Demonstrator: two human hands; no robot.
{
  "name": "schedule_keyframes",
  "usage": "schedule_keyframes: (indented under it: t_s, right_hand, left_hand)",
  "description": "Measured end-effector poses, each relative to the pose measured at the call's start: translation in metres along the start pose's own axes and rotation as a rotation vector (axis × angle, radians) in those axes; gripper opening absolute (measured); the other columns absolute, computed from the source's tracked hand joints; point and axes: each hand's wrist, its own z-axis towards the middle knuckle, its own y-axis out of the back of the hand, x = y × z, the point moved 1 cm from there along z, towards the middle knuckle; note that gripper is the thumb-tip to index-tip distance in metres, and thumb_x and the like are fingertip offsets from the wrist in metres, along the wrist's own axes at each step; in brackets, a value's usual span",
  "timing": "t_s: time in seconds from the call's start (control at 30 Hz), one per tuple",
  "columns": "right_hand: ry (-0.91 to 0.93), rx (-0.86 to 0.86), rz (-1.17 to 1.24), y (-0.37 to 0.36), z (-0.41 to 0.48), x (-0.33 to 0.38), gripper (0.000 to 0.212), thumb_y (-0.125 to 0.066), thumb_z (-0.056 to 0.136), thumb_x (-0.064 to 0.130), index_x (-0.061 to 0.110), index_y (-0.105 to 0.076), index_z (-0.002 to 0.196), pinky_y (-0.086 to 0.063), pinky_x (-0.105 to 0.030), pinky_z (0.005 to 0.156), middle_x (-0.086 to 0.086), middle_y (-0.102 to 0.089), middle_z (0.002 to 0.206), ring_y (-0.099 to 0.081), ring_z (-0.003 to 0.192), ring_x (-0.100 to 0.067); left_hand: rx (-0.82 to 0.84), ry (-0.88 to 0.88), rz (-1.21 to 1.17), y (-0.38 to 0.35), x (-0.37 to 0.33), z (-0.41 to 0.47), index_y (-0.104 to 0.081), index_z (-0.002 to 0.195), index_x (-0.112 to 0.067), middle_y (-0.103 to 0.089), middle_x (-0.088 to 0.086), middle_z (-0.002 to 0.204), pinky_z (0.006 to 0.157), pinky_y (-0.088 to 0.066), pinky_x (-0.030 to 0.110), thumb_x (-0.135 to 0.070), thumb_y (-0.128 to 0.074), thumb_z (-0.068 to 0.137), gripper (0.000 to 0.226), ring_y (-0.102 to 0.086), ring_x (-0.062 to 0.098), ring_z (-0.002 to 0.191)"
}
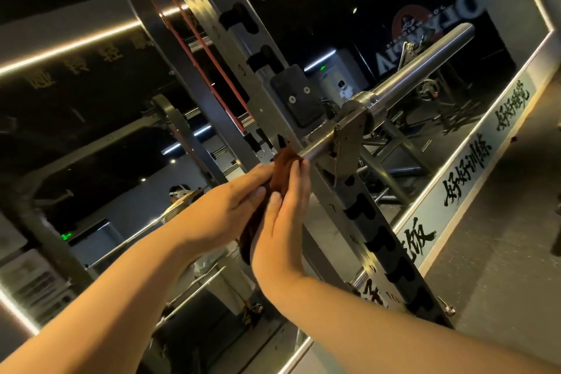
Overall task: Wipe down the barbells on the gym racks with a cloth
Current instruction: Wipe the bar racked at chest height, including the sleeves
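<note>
left hand (229, 207), right hand (283, 223) clasping cloth (281, 169) on barbell (420, 69), mirror wall (318, 9)

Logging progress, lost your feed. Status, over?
Left hand, right hand both gripping cloth. Cloth on barbell shaft, at rack upright. Bar hook just ahead.

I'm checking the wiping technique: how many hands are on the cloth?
2. The left hand grips the brown cloth from the left. The right hand holds it from the right. Both are at the barbell shaft, beside the rack upright.
</note>
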Motion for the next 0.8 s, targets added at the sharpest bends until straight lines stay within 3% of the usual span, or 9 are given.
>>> schedule_keyframes:
  t_s: [0.1, 0.2, 0.3, 0.37, 0.47, 0.53, 0.63, 0.73, 0.8]
  right_hand:
    - [0.05, -0.093, -0.101, 0.004, 0.019, 0.006, 0.053, -0.029, 0.112, 0.019, 0.048, -0.017, 0.155, -0.037, -0.004, 0.102, 0.028, -0.005, 0.165, -0.026, 0.137, 0.019]
    - [0.068, -0.203, -0.106, 0.003, 0.03, 0.008, 0.053, -0.029, 0.112, 0.017, 0.052, -0.016, 0.15, -0.041, -0.022, 0.111, 0.018, -0.005, 0.169, -0.026, 0.143, 0.005]
    - [0.064, -0.214, -0.118, -0.015, 0.009, 0.002, 0.055, -0.029, 0.112, 0.022, 0.058, -0.011, 0.15, -0.039, -0.041, 0.12, 0.02, -0.001, 0.169, -0.023, 0.152, -0.007]
    - [0.047, -0.168, -0.139, -0.026, -0.009, 0.003, 0.058, -0.029, 0.112, 0.025, 0.067, -0.007, 0.145, -0.036, -0.041, 0.122, 0.026, 0.004, 0.167, -0.019, 0.154, -0.006]
    - [0.011, -0.175, -0.114, -0.028, -0.008, 0.011, 0.059, -0.029, 0.112, 0.021, 0.071, -0.007, 0.137, -0.034, -0.035, 0.122, 0.022, 0.004, 0.168, -0.018, 0.154, -0.007]
    - [-0.04, -0.209, -0.052, -0.023, 0.006, 0.014, 0.058, -0.029, 0.113, 0.02, 0.066, -0.015, 0.145, -0.04, -0.035, 0.116, 0.016, -0.006, 0.169, -0.029, 0.15, -0.012]
    - [-0.082, -0.357, 0.0, -0.016, 0.034, 0.015, 0.056, -0.029, 0.112, 0.017, 0.049, -0.024, 0.157, -0.047, -0.046, 0.113, 0.007, -0.021, 0.166, -0.041, 0.143, -0.016]
    - [-0.028, -0.35, -0.048, -0.018, 0.032, 0.014, 0.054, -0.031, 0.111, 0.014, 0.04, -0.026, 0.159, -0.044, -0.028, 0.11, 0.008, -0.018, 0.167, -0.038, 0.142, -0.008]
    - [-0.019, -0.252, -0.079, -0.019, 0.012, 0.009, 0.053, -0.031, 0.112, 0.02, 0.045, -0.023, 0.158, -0.042, -0.026, 0.11, 0.014, -0.01, 0.168, -0.034, 0.143, -0.006]
  left_hand:
    - [-0.002, 0.082, 0.021, 0.001, 0.005, -0.008, -0.029, 0.153, -0.048, -0.03, -0.028, 0.157, 0.125, -0.023, 0.035, -0.025, -0.038, 0.109, 0.05, -0.022, -0.005, 0.148]
    - [0.052, 0.122, 0.106, 0.004, 0.009, -0.02, -0.021, 0.157, -0.046, -0.023, -0.029, 0.158, 0.125, -0.019, 0.031, -0.03, -0.034, 0.11, 0.051, -0.019, -0.005, 0.148]
    - [0.059, 0.129, 0.111, 0.005, 0.009, -0.029, -0.021, 0.154, -0.051, -0.03, -0.033, 0.148, 0.117, -0.028, 0.024, -0.035, -0.032, 0.109, 0.049, -0.031, -0.012, 0.135]
    - [0.056, 0.108, 0.078, 0.005, 0.008, -0.03, -0.02, 0.148, -0.058, -0.033, -0.034, 0.146, 0.115, -0.032, 0.025, -0.038, -0.032, 0.107, 0.047, -0.036, -0.019, 0.128]
    - [0.035, 0.101, 0.069, 0.004, 0.01, -0.026, -0.021, 0.154, -0.051, -0.024, -0.029, 0.16, 0.126, -0.022, 0.039, -0.032, -0.033, 0.109, 0.05, -0.018, -0.006, 0.149]
    - [0.022, 0.075, 0.061, 0.003, 0.011, -0.027, -0.022, 0.156, -0.047, -0.019, -0.029, 0.162, 0.128, -0.016, 0.041, -0.023, -0.035, 0.11, 0.054, -0.007, -0.007, 0.151]
    - [0.016, 0.047, 0.061, 0.001, 0.015, -0.029, -0.024, 0.155, -0.05, -0.021, -0.029, 0.162, 0.127, -0.018, 0.041, -0.017, -0.037, 0.109, 0.057, -0.009, -0.006, 0.151]
    - [0.02, 0.041, 0.023, 0.004, 0.018, -0.025, -0.027, 0.153, -0.05, -0.024, -0.026, 0.162, 0.127, -0.02, 0.044, -0.018, -0.038, 0.109, 0.056, -0.013, -0.001, 0.152]
    - [0.039, 0.045, -0.005, 0.004, 0.016, -0.021, -0.028, 0.153, -0.05, -0.025, -0.025, 0.162, 0.126, -0.021, 0.044, -0.023, -0.038, 0.108, 0.053, -0.015, 0.001, 0.152]
